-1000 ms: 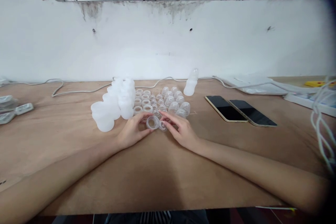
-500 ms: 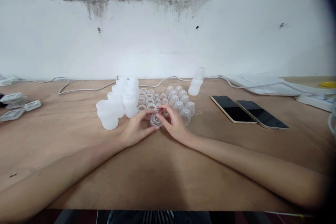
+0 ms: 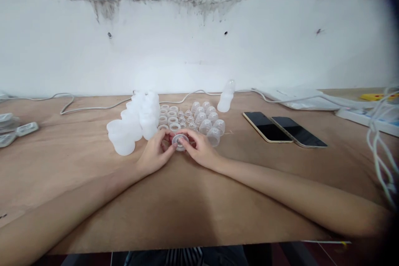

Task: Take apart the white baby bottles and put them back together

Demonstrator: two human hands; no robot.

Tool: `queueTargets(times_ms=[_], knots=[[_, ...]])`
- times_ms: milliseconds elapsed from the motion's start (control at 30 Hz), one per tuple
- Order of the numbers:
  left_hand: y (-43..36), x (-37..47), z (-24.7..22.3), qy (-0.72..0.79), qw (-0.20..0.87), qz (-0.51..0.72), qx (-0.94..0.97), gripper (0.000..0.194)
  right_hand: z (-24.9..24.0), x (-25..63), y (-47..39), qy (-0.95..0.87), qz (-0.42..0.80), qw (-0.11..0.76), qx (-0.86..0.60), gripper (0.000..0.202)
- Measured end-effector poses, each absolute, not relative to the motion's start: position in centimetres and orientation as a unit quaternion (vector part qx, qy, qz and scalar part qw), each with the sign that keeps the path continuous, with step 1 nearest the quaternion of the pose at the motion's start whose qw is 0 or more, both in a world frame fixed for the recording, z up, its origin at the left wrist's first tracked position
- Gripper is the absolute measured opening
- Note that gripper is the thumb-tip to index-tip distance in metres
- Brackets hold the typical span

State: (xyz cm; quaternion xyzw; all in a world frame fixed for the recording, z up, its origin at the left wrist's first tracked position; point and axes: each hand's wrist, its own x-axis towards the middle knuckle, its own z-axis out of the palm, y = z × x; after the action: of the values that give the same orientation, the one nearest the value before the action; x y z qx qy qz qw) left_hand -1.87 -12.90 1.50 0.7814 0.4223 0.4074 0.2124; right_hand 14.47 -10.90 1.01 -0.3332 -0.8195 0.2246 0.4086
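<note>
Head camera: a brown wooden tabletop [image 3: 199,210] is seen, and on its left side frosted white bottles [image 3: 124,137] are stood in a close cluster. Nearer the middle, one clear ring [image 3: 180,148] is grasped by both the left hand [image 3: 157,151] and the right hand [image 3: 201,150], just in front of the rows of parts. To its right, clear domed caps [image 3: 214,136] are lined up; beyond it, loose rings [image 3: 175,127] and smaller teats [image 3: 181,120] are laid out. The held ring is round, colourless and see-through, its face turned up and partly covered by the right hand. A small clear piece within it is mostly hidden. One second ago, that piece was held beside the ring by the right hand; now both hands are closed around the ring.
</note>
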Motion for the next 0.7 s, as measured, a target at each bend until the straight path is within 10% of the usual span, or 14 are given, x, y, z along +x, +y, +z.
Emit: queueTargets(times_ms=[700], knots=[[-12.63,-1.72,1.20,0.419,0.254,0.408,0.770,0.012,0.80,14.45,-10.61,-0.842,0.194,0.374,-0.337,0.019]])
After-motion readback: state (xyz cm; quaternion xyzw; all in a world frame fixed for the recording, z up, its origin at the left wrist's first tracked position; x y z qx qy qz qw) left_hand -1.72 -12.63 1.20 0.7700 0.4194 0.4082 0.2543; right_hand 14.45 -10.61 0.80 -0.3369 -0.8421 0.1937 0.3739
